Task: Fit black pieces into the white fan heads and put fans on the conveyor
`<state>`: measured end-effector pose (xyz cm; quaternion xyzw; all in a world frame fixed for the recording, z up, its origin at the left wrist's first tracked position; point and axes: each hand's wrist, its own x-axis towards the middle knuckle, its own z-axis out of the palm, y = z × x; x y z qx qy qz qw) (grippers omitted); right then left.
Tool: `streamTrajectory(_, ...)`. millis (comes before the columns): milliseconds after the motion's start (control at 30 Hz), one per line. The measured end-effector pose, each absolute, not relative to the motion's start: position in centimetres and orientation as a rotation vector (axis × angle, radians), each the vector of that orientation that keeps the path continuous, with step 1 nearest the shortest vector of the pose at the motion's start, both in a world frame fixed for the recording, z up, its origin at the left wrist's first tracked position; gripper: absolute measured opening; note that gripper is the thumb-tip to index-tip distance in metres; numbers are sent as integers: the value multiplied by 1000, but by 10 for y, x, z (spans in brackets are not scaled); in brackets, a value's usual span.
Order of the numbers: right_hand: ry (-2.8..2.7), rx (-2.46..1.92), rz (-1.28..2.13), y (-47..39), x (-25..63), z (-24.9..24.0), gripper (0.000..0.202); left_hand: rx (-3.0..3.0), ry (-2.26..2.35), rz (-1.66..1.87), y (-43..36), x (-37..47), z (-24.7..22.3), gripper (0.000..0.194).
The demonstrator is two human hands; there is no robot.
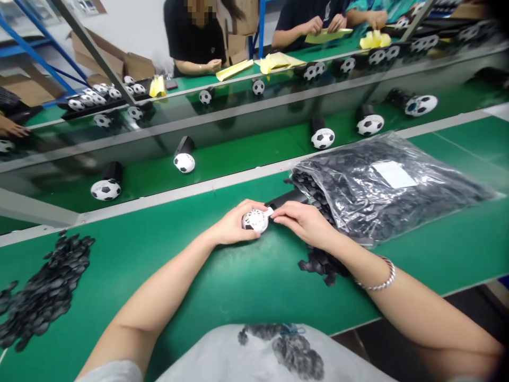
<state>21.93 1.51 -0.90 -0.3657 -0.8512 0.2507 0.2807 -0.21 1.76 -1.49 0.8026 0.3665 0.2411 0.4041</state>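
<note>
My left hand point(234, 224) is wrapped round a white soccer-ball-shaped head point(255, 220) with a slotted face, resting just above the green table. A black cylindrical handle point(287, 198) extends behind it to the right. With fingertips pinched, my right hand point(304, 222) is at the ball's right edge, by a small white tab point(269, 211). Whether the fingers grip that tab or some smaller part, I cannot make out. Loose black pieces point(321, 264) lie under and beside my right wrist.
A clear plastic bag of black pieces point(389, 193) lies to the right, spilling at its mouth. More black pieces point(47, 286) are heaped at left. Beyond the metal rail, several soccer-ball items point(105, 189) lie on a green belt. Co-workers point(194, 42) sit across, near yellow sheets point(278, 62).
</note>
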Motion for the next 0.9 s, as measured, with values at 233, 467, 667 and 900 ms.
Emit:
streamTrajectory(233,-2269,-981,752,12,217,-7,18,2008,923,586,18,0,-15,54)
streamTrajectory(467,-2191,-990,832,8,214,-6,6,2027,946,590,15,2,-15,54)
streamTrajectory(667,-2126,-978,1003,5,209,-10,7,2041,943,612,14,2,-15,53)
streamTrajectory(900,-1890,-1044,1224,6,205,-21,7,2001,980,713,14,6,-21,51)
